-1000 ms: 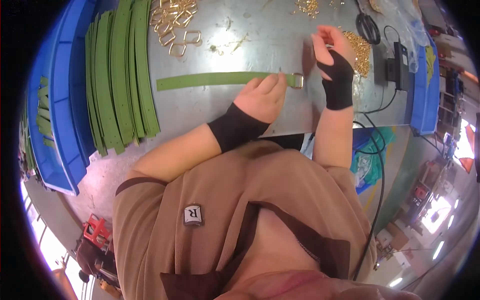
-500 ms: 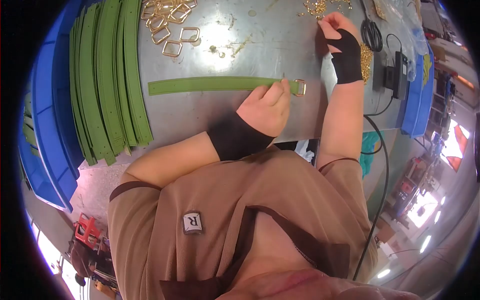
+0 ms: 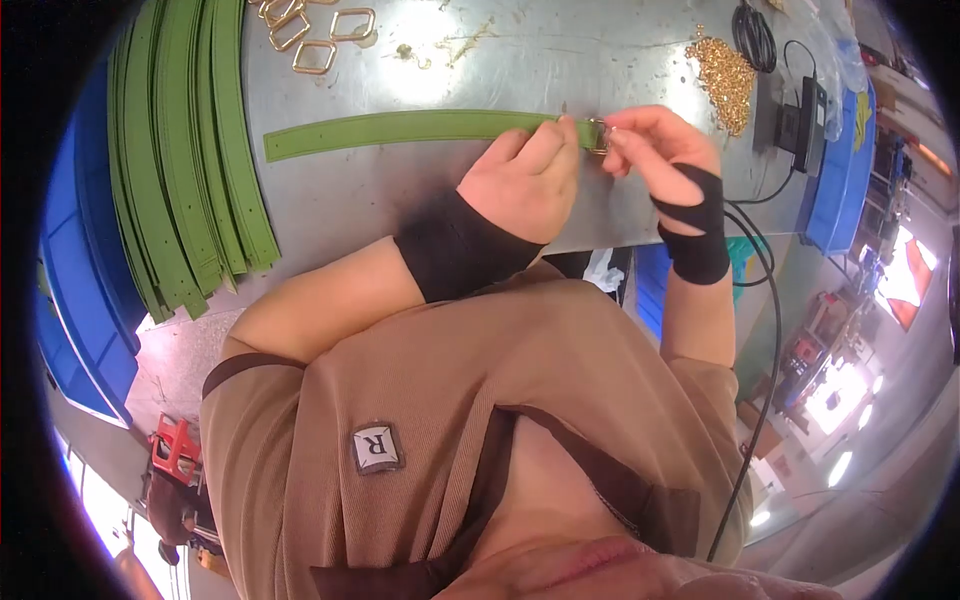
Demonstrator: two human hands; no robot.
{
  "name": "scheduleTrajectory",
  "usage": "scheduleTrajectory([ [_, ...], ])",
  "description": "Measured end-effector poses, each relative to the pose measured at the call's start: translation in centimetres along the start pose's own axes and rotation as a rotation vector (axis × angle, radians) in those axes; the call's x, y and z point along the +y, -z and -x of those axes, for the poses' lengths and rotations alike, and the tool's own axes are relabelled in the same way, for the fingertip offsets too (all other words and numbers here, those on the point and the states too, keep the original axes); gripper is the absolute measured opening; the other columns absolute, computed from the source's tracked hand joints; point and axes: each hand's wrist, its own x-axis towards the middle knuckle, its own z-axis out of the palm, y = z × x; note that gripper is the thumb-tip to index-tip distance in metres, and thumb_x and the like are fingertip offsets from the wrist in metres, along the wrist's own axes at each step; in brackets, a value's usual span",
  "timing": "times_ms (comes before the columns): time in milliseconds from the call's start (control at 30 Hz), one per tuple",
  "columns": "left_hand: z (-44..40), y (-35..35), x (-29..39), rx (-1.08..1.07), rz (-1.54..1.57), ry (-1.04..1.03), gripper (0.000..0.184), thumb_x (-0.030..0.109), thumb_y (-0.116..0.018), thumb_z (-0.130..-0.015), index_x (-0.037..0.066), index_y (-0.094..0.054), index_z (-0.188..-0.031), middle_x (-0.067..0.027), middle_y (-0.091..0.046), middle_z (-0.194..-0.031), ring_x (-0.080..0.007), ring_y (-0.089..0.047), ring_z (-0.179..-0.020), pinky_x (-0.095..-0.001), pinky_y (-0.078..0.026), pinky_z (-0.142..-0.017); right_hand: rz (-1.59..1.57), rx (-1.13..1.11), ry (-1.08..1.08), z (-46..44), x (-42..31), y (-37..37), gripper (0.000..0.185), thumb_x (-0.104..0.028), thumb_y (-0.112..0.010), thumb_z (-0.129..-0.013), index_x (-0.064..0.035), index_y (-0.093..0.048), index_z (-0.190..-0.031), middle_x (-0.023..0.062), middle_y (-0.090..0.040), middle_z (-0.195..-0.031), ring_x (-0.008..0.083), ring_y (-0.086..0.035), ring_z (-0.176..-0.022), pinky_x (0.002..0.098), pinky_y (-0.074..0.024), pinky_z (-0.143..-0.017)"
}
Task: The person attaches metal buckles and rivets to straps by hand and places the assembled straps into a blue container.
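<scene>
A green strap (image 3: pixel 400 127) lies across the metal table with a gold rectangular buckle (image 3: pixel 599 148) at its right end. My left hand (image 3: pixel 525 180) is closed on the strap just left of the buckle, its fingertips pinching the strap. At the buckle, my right hand (image 3: pixel 655 145) is closed in a pinch. Whatever sits between its fingertips is too small and hidden to name. Both hands wear black wrist supports.
A stack of green straps (image 3: pixel 190 150) lies at the left by a blue bin (image 3: pixel 85 330). Loose gold buckles (image 3: pixel 315 57) are at the top left. Small gold pieces (image 3: pixel 725 85) lie heaped at right, near a black power adapter (image 3: pixel 803 130) and its cable.
My right hand has come back from the small gold pieces to the buckle end of the strap. My left hand keeps hold of the strap. The whole view has shifted slightly.
</scene>
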Motion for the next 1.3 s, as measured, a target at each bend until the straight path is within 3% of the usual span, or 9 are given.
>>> scheduleTrajectory([
  [100, 0.1, -0.2, 0.0, 0.035, -0.007, 0.018, 0.043, 0.010, -0.057, -0.075, -0.009, -0.066, -0.112, -0.0190, -0.060, -0.126, -0.0237, -0.059, -0.107, -0.0307, -0.050, -0.084, 0.111, 0.033, 0.072, 0.1, 0.9, -0.9, 0.014, -0.002, -0.062, -0.092, 0.0015, -0.070, -0.103, 0.0044, -0.065, -0.088, 0.0099, -0.061, -0.074, 0.0221, -0.0474, -0.067],
  [167, 0.2, -0.3, -0.1, 0.092, 0.038, 0.049, 0.041, 0.010, -0.058, -0.076, -0.009, -0.066, -0.112, -0.0179, -0.060, -0.125, -0.0243, -0.060, -0.106, -0.0317, -0.051, -0.085, 0.502, 0.035, 0.358, -0.5, 1.2, -1.2, 0.016, 0.002, -0.064, -0.088, -0.0004, -0.072, -0.102, 0.0043, -0.062, -0.092, 0.0087, -0.058, -0.071, 0.0208, -0.0452, -0.065],
  [267, 0.2, -0.3, 0.0, 0.118, 0.079, 0.107, 0.039, 0.011, -0.058, -0.078, -0.008, -0.066, -0.111, -0.0170, -0.061, -0.123, -0.0248, -0.061, -0.104, -0.0329, -0.052, -0.085, 0.496, 0.064, 0.378, -0.8, 1.9, -1.4, 0.015, 0.004, -0.066, -0.085, -0.0012, -0.072, -0.097, 0.0048, -0.059, -0.093, 0.0078, -0.055, -0.068, 0.0212, -0.0438, -0.063],
  [467, 0.3, -0.9, 0.2, 0.144, 0.102, 0.175, 0.032, 0.011, -0.060, -0.080, -0.006, -0.069, -0.105, -0.0156, -0.063, -0.118, -0.0249, -0.061, -0.104, -0.0332, -0.052, -0.085, 0.499, 0.070, 0.336, -1.1, 1.4, -1.6, 0.008, 0.005, -0.067, -0.083, -0.0007, -0.067, -0.088, 0.0043, -0.059, -0.093, 0.0075, -0.052, -0.066, 0.0228, -0.0427, -0.060],
  [800, 0.4, -1.2, 0.1, 0.156, 0.115, 0.202, 0.032, 0.012, -0.061, -0.078, -0.006, -0.069, -0.104, -0.0148, -0.062, -0.118, -0.0246, -0.060, -0.104, -0.0322, -0.052, -0.086, 0.557, 0.030, 0.276, -1.5, 0.2, -1.5, 0.008, 0.005, -0.068, -0.082, -0.0008, -0.066, -0.087, 0.0046, -0.059, -0.089, 0.0086, -0.052, -0.066, 0.0227, -0.0432, -0.061],
  [867, 0.4, -1.5, -0.1, 0.208, 0.110, 0.156, 0.031, 0.011, -0.059, -0.077, -0.010, -0.067, -0.099, -0.0186, -0.064, -0.112, -0.0243, -0.057, -0.099, -0.0299, -0.048, -0.081, 0.626, -0.019, 0.259, -1.7, -0.2, -1.2, 0.007, 0.004, -0.068, -0.081, -0.0013, -0.067, -0.086, 0.0046, -0.059, -0.087, 0.0097, -0.052, -0.065, 0.0234, -0.0432, -0.061],
  [1200, 0.5, -1.4, 0.1, 0.195, 0.139, 0.187, 0.034, 0.011, -0.058, -0.078, -0.011, -0.066, -0.102, -0.0170, -0.063, -0.110, -0.0234, -0.056, -0.098, -0.0291, -0.047, -0.081, 0.714, -0.101, 0.169, -2.4, -1.7, -1.5, 0.004, 0.001, -0.068, -0.080, -0.0018, -0.065, -0.083, 0.0054, -0.058, -0.081, 0.0127, -0.052, -0.063, 0.0256, -0.0427, -0.058],
  [1300, 0.4, -1.2, 0.3, 0.175, 0.189, 0.264, 0.041, 0.008, -0.062, -0.069, -0.012, -0.065, -0.105, -0.0140, -0.063, -0.113, -0.0229, -0.058, -0.100, -0.0309, -0.050, -0.083, 0.723, -0.095, 0.158, -2.5, -1.8, -1.5, 0.004, 0.000, -0.068, -0.080, -0.0021, -0.065, -0.082, 0.0056, -0.057, -0.078, 0.0133, -0.052, -0.063, 0.0260, -0.0429, -0.058],
])
